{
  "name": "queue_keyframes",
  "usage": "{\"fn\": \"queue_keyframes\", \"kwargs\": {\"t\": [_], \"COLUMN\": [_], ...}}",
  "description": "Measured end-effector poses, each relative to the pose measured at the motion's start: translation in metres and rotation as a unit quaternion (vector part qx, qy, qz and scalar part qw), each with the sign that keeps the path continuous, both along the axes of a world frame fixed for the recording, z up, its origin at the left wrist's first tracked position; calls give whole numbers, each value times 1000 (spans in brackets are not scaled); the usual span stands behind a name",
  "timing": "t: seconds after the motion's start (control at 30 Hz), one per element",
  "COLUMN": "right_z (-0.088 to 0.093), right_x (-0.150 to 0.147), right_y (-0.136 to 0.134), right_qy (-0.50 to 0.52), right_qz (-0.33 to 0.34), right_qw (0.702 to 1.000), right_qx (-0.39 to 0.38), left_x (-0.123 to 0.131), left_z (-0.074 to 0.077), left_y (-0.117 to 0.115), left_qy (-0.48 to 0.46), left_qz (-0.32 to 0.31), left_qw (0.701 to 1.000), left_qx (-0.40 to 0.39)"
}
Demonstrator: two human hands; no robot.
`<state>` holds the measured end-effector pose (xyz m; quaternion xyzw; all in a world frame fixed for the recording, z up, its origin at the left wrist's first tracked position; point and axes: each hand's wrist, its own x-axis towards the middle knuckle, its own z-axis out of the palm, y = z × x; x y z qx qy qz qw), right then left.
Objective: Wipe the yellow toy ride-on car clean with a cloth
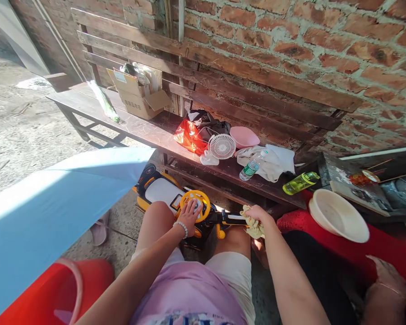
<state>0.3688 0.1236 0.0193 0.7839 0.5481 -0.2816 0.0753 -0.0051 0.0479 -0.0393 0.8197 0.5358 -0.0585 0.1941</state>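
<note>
A yellow and black toy ride-on car (162,189) stands on the floor between my knees. My left hand (188,215) rests on its yellow steering wheel (195,204), fingers curled over the rim. My right hand (254,215) is closed round a crumpled pale yellow cloth (255,227), held against the car's black and yellow side just right of the wheel. A bead bracelet circles my left wrist.
A wooden bench (149,128) against the brick wall carries a cardboard box (137,97), a red bag (188,135), a small white fan (221,146), a pink bowl (245,136), a water bottle (252,166) and a green bottle (300,182). A white bowl (338,215), red bucket (59,291), blue board (50,207) and another person's hand (387,277) are nearby.
</note>
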Motion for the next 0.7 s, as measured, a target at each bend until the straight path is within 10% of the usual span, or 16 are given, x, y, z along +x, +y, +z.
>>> {"fn": "queue_keyframes", "kwargs": {"t": [0.2, 0.7], "right_z": [0, 16], "right_x": [3, -103], "right_y": [-6, -14], "right_qy": [-93, -76], "right_qz": [22, 172], "right_qw": [995, 982], "right_qx": [-22, 5], "left_x": [1, 0], "left_z": [3, 5], "left_y": [-1, 1], "left_qy": [-12, -2], "left_qz": [6, 2], "left_qw": [1000, 1000], "left_qx": [-5, -1]}}
